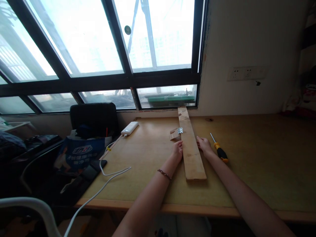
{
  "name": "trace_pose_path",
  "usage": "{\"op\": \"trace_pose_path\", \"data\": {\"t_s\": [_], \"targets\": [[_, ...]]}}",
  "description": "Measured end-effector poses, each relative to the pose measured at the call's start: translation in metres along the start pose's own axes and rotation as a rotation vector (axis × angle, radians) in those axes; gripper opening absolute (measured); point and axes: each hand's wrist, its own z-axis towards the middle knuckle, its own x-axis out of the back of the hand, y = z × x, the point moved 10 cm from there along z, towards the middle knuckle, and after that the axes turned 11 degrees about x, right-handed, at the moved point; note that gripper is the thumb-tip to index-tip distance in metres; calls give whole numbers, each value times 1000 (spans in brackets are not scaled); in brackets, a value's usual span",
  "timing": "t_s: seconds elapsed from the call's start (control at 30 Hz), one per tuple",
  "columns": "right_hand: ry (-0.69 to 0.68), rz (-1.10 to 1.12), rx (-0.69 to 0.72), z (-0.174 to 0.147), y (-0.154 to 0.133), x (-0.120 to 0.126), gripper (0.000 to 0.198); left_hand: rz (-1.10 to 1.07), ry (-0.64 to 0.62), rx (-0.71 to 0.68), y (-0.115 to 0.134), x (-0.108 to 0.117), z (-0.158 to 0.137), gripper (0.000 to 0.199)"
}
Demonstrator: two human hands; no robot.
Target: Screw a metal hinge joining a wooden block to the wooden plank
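Note:
A long wooden board (194, 158) lies lengthwise on the table, its far end reaching the wall below the window. My left hand (177, 149) grips its left edge, and my right hand (203, 144) holds the right edge opposite, with the fingertips partly hidden at the board's side. Just beyond my left hand, a small metal hinge (180, 130) sits at the board's left edge. Beside the hinge is a small brown piece (174, 134) that looks like a torn packet or cardboard. To the right of my right hand lies a screwdriver (220, 152) with a yellow and black handle.
A white power bank (130, 128) with a white cable (101, 164) rests on the table's left side (143, 158). A black chair (93, 115) with a blue bag (80, 151) stands left of it. Behind are a window (158, 79) and a wall socket (247, 73).

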Motion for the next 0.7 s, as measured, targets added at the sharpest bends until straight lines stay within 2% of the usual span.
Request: {"op": "trace_pose_path", "data": {"t_s": [0.1, 0.23, 0.57, 0.7], "targets": [[-70, 71, -125, -11, 4, -10, 21, 87, -43, -2, -2, -5, -3, 21], [-129, 56, -145, -19, -1, -16, 26, 127, -80, -50, 2, -8, -3, 30], [-123, -121, -22, -15, -2, -9, 30, 112, -47, -83, 5, -3, -3, 35], [-116, -124, -13, -16, -5, -9, 28, 97, -89, -101, 5, -6, -4, 38]]}}
